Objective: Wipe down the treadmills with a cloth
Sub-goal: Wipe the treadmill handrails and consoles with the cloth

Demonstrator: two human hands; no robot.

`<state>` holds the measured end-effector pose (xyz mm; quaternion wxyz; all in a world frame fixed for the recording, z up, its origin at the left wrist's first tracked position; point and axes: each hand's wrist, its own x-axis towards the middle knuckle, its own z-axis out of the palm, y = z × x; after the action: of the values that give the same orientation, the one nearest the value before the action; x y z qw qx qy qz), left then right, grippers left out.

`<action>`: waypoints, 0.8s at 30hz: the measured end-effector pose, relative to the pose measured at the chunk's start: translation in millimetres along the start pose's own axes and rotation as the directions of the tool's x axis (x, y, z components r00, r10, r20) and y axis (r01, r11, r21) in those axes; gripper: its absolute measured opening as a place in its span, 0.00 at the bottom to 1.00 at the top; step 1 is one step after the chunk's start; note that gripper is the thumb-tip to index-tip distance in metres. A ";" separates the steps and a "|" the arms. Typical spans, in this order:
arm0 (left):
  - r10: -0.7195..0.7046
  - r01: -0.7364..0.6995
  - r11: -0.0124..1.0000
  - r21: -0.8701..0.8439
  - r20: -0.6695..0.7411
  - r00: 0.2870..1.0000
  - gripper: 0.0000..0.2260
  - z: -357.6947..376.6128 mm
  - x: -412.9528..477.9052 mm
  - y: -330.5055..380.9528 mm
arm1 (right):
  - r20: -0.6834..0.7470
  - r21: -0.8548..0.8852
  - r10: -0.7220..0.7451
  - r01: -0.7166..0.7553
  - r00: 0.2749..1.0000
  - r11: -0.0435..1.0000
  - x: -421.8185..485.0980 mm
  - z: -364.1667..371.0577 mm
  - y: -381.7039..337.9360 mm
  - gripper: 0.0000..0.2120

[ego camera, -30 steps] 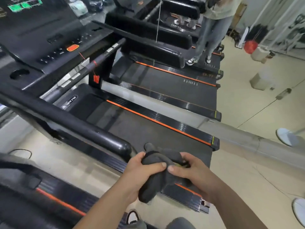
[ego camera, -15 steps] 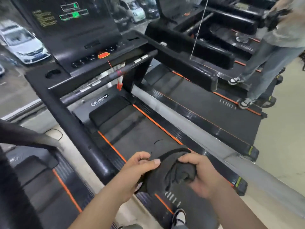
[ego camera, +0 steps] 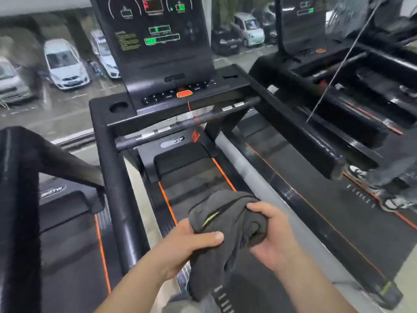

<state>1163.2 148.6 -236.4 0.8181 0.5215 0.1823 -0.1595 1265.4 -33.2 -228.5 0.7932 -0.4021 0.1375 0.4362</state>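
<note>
The left hand (ego camera: 187, 242) and the right hand (ego camera: 273, 242) both grip a dark grey cloth (ego camera: 228, 224), bunched between them low in the middle of the view. The left thumb lies across the front of the fabric with the fingers tucked out of sight behind it. The right fingers curl over a wadded fold from the other side. A thin yellow-green stripe shows on the upper fold, and a loose end of the cloth hangs down below both wrists. The bundle is held in the air over the belt (ego camera: 191, 175) of the middle treadmill (ego camera: 106, 154) — it touches no part of the machine that can be seen. Ahead stands the console (ego camera: 158, 41), its screen lit with green and red readouts, and below the screen is a row of dark buttons around an orange button (ego camera: 184, 93). A round cup holder (ego camera: 118, 106) sits at the console's left corner. A crossbar (ego camera: 158, 132) runs under the console, with a red cord leading down to a red clip (ego camera: 195, 136). Orange stripes edge the belt on both sides. A treadmill to the left (ego camera: 67, 245) and a treadmill to the right (ego camera: 338, 222) flank it. On the far right another person's sneakers (ego camera: 356, 172) and grey trouser legs are blurred. Beyond the glass — parked cars (ego camera: 65, 64).
</note>
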 end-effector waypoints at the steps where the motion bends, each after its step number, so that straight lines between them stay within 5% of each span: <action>1: 0.023 -0.023 1.000 0.008 -0.029 0.999 0.21 -6.7 8.2 9.4 | -0.010 -0.033 0.006 -0.006 1.000 0.999 13.8 1.8 -6.8 0.30; 6: 0.112 -0.140 0.978 -0.152 -0.183 0.977 0.18 -33.6 43.0 62.7 | -0.125 -0.225 0.034 -0.062 0.992 0.972 78.6 28.2 -47.0 0.17; 13: 0.159 -0.262 0.936 -0.236 -0.381 0.911 0.14 -81.2 77.3 112.3 | -0.291 -0.544 0.008 -0.172 0.957 0.821 176.5 51.4 -66.0 0.26; 17: 0.181 -0.364 0.894 -0.260 -0.533 0.827 0.14 -118.0 90.7 135.9 | -0.241 -0.704 0.046 -0.207 0.969 0.679 233.7 95.0 -68.8 0.04; 21: 0.190 -0.493 0.831 -0.257 -0.702 0.686 0.12 -140.3 111.5 156.7 | -0.107 -0.854 -0.081 -0.050 0.991 0.517 288.9 147.0 -75.7 0.20; 24: 0.167 -0.562 0.794 -0.231 -0.806 0.568 0.12 -155.5 130.4 170.4 | 0.049 -0.906 -0.062 0.070 0.997 0.418 326.1 176.5 -86.8 0.12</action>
<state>1334.6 350.1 -222.0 0.7809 0.3539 0.4199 0.2977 1501.2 264.5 -256.3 0.4692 -0.7690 -0.1379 0.4116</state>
